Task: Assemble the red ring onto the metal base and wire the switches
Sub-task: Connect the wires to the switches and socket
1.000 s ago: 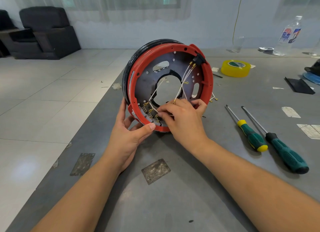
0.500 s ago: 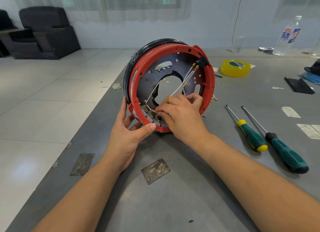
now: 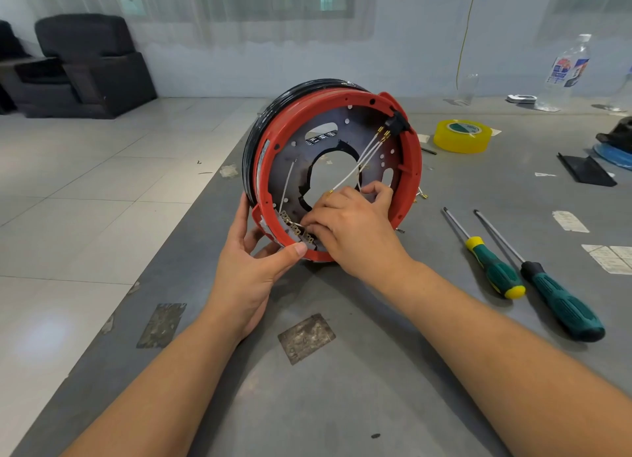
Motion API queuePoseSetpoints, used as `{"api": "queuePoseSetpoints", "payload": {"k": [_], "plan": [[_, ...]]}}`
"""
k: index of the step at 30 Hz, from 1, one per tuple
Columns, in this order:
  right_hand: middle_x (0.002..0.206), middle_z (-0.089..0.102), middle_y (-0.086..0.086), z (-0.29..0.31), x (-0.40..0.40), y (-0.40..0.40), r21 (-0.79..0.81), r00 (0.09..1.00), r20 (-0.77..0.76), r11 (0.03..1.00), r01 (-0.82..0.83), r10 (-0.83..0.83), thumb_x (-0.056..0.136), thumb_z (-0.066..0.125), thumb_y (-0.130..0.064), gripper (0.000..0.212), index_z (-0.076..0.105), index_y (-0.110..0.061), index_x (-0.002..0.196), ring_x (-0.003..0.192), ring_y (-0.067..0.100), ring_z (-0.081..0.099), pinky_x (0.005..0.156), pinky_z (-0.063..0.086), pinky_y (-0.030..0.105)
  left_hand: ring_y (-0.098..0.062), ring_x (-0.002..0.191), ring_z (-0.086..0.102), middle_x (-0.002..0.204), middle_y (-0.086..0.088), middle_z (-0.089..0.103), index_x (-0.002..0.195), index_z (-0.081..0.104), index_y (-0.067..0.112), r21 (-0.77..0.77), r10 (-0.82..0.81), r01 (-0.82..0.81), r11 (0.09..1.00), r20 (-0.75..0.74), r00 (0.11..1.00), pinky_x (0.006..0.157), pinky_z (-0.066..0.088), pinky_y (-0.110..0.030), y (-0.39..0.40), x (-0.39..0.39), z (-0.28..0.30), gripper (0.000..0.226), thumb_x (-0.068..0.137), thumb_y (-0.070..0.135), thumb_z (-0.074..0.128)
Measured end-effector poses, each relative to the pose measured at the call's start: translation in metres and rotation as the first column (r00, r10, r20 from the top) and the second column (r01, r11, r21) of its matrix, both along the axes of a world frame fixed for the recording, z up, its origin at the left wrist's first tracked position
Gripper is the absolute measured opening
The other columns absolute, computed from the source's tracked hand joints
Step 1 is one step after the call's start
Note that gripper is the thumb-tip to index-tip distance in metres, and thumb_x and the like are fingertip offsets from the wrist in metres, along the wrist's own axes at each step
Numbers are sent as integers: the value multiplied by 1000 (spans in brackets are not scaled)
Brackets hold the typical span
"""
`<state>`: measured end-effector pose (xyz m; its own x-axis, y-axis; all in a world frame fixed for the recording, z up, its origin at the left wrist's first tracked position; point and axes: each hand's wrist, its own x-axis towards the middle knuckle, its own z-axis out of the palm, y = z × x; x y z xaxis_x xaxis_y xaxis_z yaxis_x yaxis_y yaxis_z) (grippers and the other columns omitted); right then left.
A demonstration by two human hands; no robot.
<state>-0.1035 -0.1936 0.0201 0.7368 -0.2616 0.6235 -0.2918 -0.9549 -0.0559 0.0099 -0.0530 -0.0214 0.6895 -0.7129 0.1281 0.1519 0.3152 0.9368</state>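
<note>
The red ring [image 3: 415,162] sits around a dark metal base [image 3: 290,169], tipped on edge on the grey table, open side facing me. My left hand [image 3: 253,255] grips the ring's lower left rim, thumb on its front edge. My right hand [image 3: 352,224] reaches inside, fingertips pinched on a white wire at the brass switch terminals [image 3: 295,229] along the bottom rim. Several white wires [image 3: 362,157] run from a black switch [image 3: 396,123] at the upper right down into my right hand.
Two green-handled screwdrivers [image 3: 492,268] [image 3: 561,302] lie to the right. A yellow tape roll [image 3: 461,136] is behind the ring, a plastic bottle [image 3: 564,73] and black items at the far right. The table's left edge [image 3: 164,272] drops to tiled floor.
The assembly has tilted and turned slightly rightward. My right hand has dropped lower toward the bottom terminals, pulling the white wires with it. My left hand keeps its grip.
</note>
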Motion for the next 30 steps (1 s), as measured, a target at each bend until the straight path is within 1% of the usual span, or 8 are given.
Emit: {"api": "queuePoseSetpoints", "payload": {"k": [5,9,14,19,22,24,25,30], "plan": [[101,72,-13,-1,-2,-5,19,998,51,999,-27,26,98,61,-34,16,77,-33,100,104,14,61,98,27,48,-31,125,67,147,3,59,147,43,61,22,-8,8,1000,5,1000,91,62,-48,1,3,-1,120,53,19,103],[94,70,-12,-2,-9,-12,11,996,85,999,-34,33,97,64,-31,13,77,-33,99,97,15,63,91,27,44,-32,124,68,146,3,58,147,43,61,35,-9,8,999,21,1000,88,63,-48,1,2,0,117,59,11,102],[93,70,-12,-8,-16,-16,-58,998,60,998,3,1,98,61,-31,16,75,-32,104,91,15,63,90,32,44,-24,120,70,144,5,58,150,41,57,22,2,-2,1000,-5,1000,84,64,-44,1,-1,3,115,62,8,96],[92,73,-13,-10,-12,-15,-14,997,78,1000,14,-13,96,64,-34,12,76,-35,101,89,13,64,86,32,43,-31,121,70,144,-1,57,150,44,53,-52,-37,34,998,-72,997,86,62,-56,1,-3,3,105,73,-2,88],[91,72,-14,-12,-8,-15,55,996,87,998,17,-22,94,68,-35,9,76,-35,98,90,12,63,87,30,42,-35,122,69,146,-6,57,153,47,34,-85,-59,45,995,-160,985,87,61,-60,-1,-6,4,92,76,-1,84],[90,72,-14,-13,-4,-15,80,996,86,996,26,-33,94,68,-35,9,76,-35,96,90,12,63,87,28,41,-36,119,70,145,-10,59,143,55,16,-87,-66,49,995,-194,979,85,62,-57,-3,-9,5,72,78,4,82],[90,72,-14,-13,-3,-15,89,995,90,996,30,-38,94,68,-35,8,76,-35,95,90,11,62,86,27,40,-37,118,71,144,-11,60,139,57,12,-86,-67,50,995,-208,976,85,62,-56,-4,-10,5,65,79,6,81],[89,71,-16,-13,-2,-16,150,994,104,988,23,-39,94,66,-34,9,75,-35,93,90,8,61,87,28,41,-44,115,71,132,-22,68,146,48,25,-110,-96,64,992,-319,943,85,63,-53,-6,-9,2,71,86,4,79]]}}
